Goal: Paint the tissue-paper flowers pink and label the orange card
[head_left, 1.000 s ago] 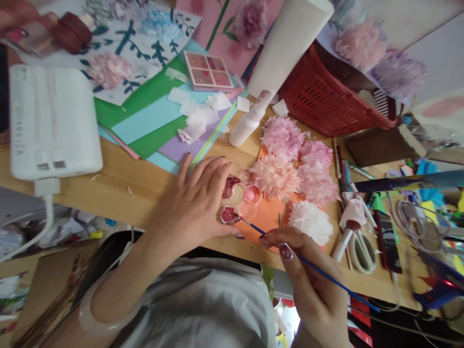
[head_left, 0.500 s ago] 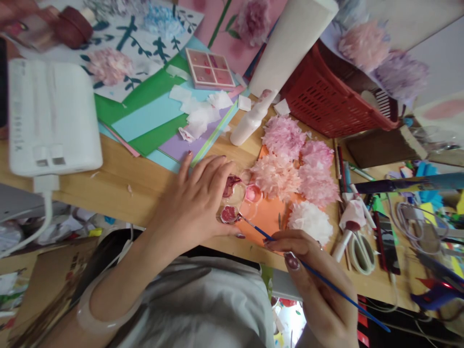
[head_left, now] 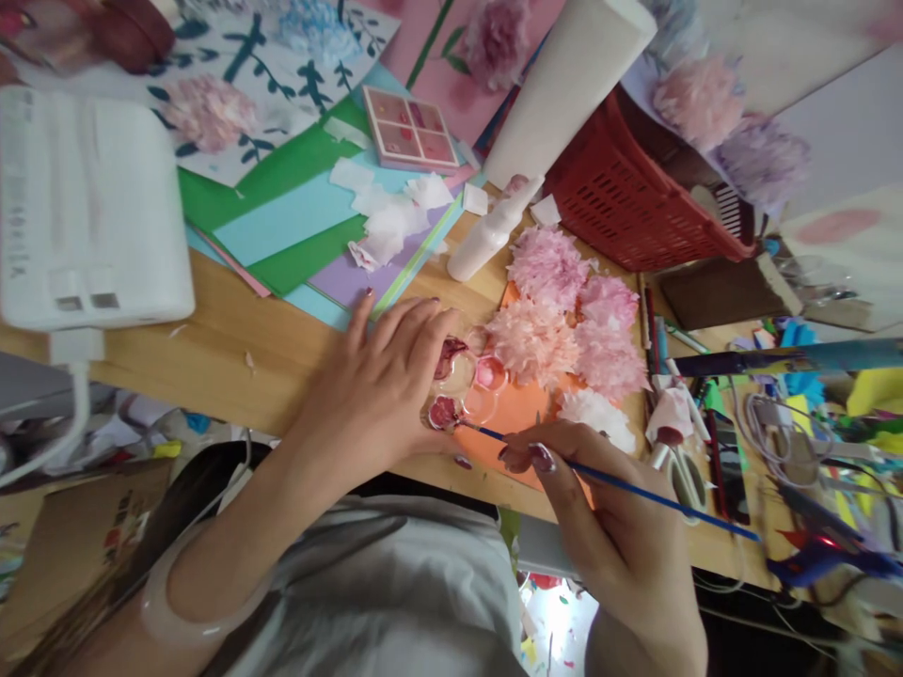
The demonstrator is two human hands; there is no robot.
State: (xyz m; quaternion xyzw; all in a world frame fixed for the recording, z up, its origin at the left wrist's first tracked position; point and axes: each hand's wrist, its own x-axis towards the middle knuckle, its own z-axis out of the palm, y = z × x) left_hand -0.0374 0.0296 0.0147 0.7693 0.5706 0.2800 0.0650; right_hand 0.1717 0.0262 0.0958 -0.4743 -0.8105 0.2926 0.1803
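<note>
A clear paint palette [head_left: 462,369] with round wells lies on the table, partly on orange paper [head_left: 494,442]. Dark red paint fills some of its wells, and another well is pink. My left hand [head_left: 381,381] lies over the palette's left side, thumb and fingers around its edge, holding it; the part under the fingers is hidden. Pinched in my right hand [head_left: 599,498] is a thin blue paintbrush [head_left: 635,487]. Its bristles touch the lower dark red well. Pink, peach and white tissue-paper flowers [head_left: 534,338] sit just right of the palette.
Behind the palette stands a small white nozzle bottle [head_left: 486,240], near a tall white cylinder [head_left: 564,94] and a red basket [head_left: 635,197]. Coloured paper sheets [head_left: 282,221] and a white power bank [head_left: 95,207] lie left. Scissors [head_left: 684,480] and a glue gun [head_left: 832,559] are right.
The paintbrush has tilted flatter, its back end rising, as my right hand moved slightly up and left. My left hand and the palette have stayed nearly in place. The view has shifted slightly.
</note>
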